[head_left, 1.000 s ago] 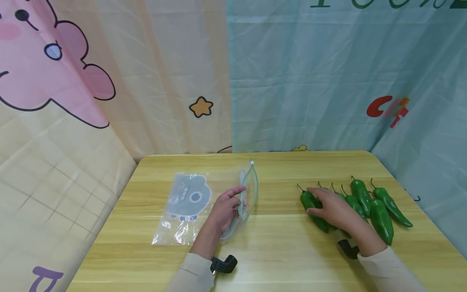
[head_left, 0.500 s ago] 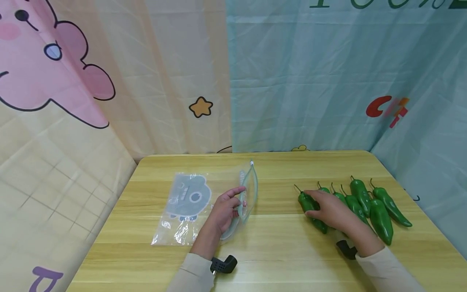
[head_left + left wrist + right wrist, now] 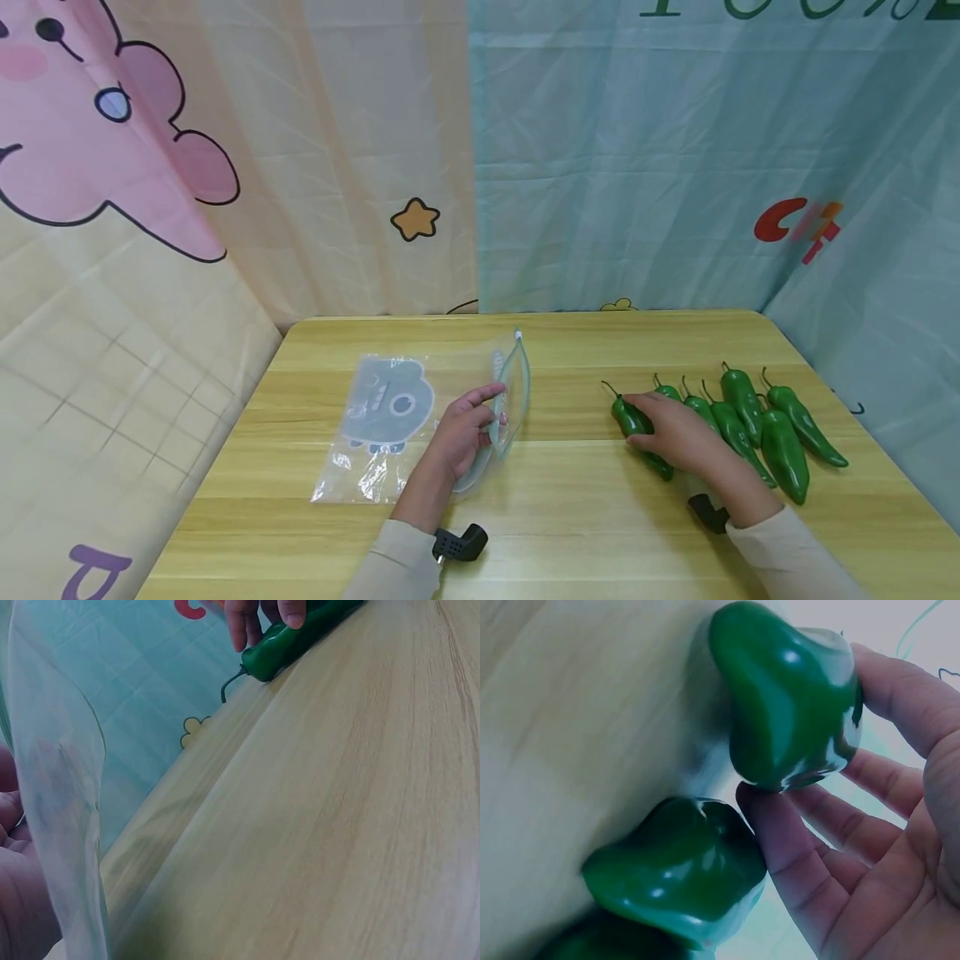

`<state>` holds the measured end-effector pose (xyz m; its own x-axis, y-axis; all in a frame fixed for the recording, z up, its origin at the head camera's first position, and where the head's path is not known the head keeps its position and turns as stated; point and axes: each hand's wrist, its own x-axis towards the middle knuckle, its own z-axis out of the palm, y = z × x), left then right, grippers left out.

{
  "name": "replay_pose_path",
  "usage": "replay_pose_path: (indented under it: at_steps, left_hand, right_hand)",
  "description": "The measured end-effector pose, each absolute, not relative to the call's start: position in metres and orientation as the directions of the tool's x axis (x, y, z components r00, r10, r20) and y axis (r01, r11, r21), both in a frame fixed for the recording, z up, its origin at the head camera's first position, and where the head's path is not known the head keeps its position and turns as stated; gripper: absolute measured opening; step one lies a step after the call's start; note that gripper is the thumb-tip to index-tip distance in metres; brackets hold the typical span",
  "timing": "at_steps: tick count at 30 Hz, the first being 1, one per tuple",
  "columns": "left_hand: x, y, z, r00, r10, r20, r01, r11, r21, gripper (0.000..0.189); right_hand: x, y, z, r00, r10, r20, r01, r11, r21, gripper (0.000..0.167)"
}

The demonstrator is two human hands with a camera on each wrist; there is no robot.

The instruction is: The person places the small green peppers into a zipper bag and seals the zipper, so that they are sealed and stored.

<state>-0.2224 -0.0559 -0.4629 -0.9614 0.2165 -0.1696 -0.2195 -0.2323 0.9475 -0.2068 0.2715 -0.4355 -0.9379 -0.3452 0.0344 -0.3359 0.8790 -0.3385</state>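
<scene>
On the left of the table lies a clear zip bag (image 3: 450, 375) with a grey-blue cartoon print, its mouth parted toward the right. My left hand (image 3: 461, 429) holds the near edge of that mouth; in the left wrist view the bag's film (image 3: 64, 787) hides part of the fingers. At the right, my right hand (image 3: 678, 429) grips the leftmost green pepper (image 3: 628, 419), which lies on the table. The right wrist view shows thumb and fingers on opposite sides of this pepper (image 3: 787, 705). A second pepper (image 3: 679, 874) lies close beside the fingers there.
Several more green peppers (image 3: 783, 454) lie grouped to the right of my right hand. Bare wood table (image 3: 570, 483) lies between bag and peppers. Printed curtains (image 3: 600, 167) stand behind the table and at both sides.
My right hand has slid the leftmost pepper a little to the left, away from the other peppers. The left hand and the zip bag have kept their place.
</scene>
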Motion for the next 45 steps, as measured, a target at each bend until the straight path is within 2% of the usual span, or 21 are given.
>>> replay_pose_path:
  at_steps: [13, 45]
  left_hand:
    - [-0.222, -0.055, -0.464, -0.96, 0.212, -0.183, -0.231, -0.23, 0.945, 0.046]
    - [-0.22, -0.056, -0.461, -0.961, 0.226, -0.158, -0.221, -0.288, 0.932, 0.047]
  right_hand:
    - [-0.208, 0.27, -0.434, -0.94, -0.341, 0.017, -0.324, 0.877, -0.355, 0.061]
    - [-0.215, 0.26, -0.421, -0.951, -0.304, 0.054, -0.283, 0.79, -0.543, 0.061]
